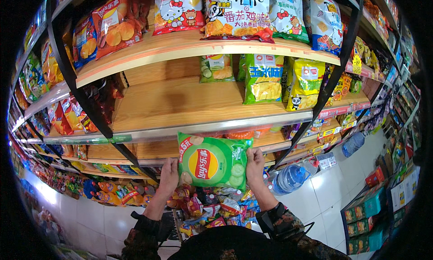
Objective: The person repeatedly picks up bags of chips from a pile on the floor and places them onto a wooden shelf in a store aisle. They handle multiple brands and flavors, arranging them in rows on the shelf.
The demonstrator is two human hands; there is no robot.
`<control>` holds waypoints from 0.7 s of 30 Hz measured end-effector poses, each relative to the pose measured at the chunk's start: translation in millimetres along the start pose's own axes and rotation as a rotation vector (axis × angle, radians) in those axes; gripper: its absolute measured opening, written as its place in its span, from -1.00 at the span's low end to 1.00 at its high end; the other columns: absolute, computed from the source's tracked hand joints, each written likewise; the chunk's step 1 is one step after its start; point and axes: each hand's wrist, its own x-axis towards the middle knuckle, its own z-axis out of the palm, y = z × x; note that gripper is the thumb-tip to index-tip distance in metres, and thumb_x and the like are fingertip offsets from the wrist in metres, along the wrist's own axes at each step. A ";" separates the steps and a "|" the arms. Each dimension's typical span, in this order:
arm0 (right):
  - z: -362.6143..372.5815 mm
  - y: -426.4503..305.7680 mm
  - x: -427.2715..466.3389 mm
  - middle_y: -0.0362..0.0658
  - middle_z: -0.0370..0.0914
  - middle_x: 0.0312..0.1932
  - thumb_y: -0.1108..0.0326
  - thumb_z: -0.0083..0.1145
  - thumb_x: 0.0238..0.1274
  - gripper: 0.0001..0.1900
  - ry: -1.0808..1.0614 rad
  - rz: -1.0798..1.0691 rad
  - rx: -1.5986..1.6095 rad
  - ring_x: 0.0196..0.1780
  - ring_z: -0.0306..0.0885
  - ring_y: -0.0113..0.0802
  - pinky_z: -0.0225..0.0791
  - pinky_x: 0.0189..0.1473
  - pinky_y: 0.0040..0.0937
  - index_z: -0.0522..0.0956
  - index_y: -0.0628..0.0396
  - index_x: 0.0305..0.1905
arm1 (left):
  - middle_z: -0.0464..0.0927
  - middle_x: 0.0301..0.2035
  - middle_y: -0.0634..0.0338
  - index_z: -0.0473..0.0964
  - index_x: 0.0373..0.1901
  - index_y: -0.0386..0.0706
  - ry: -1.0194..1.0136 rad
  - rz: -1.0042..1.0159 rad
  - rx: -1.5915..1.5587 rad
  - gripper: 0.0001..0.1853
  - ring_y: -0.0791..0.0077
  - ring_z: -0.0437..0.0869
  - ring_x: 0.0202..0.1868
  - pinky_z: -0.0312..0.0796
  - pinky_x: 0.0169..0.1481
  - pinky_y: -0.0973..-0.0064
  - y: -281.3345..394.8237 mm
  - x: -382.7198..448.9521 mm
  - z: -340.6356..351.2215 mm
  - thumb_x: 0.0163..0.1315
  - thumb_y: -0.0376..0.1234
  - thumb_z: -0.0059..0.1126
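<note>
A green bag of Lay's potato chips (223, 165) is held up sideways in front of the shelves, its printed front facing me. My left hand (168, 176) grips its left edge, and my right hand (254, 165) grips the right edge. Behind and above the bag runs a wooden shelf (169, 97) with a clear front rail. On that shelf stand a green cucumber-pictured chip bag (216, 67), a green and yellow snack bag (264, 80) and a yellow snack bag with a panda (305, 84).
Large snack bags (236, 16) line the shelf above. Black uprights (64, 50) divide the bays. Below me lies a heap of small snack packets (216, 209). Large blue-tinted water bottles (289, 178) stand on the tiled floor, with stacked cartons (363, 219) at the right.
</note>
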 end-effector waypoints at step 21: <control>-20.8 -20.0 4.2 -0.30 0.25 -0.58 0.44 -0.09 0.19 -0.88 -0.018 -0.237 -0.357 -0.47 0.17 -0.59 0.13 -0.41 -0.61 0.28 0.17 -0.43 | 0.32 -0.54 -0.02 0.23 -0.45 -0.31 0.020 0.100 0.009 -0.85 0.24 0.40 -0.46 0.27 -0.32 0.41 31.1 -0.4 -6.3 0.20 -0.40 -0.14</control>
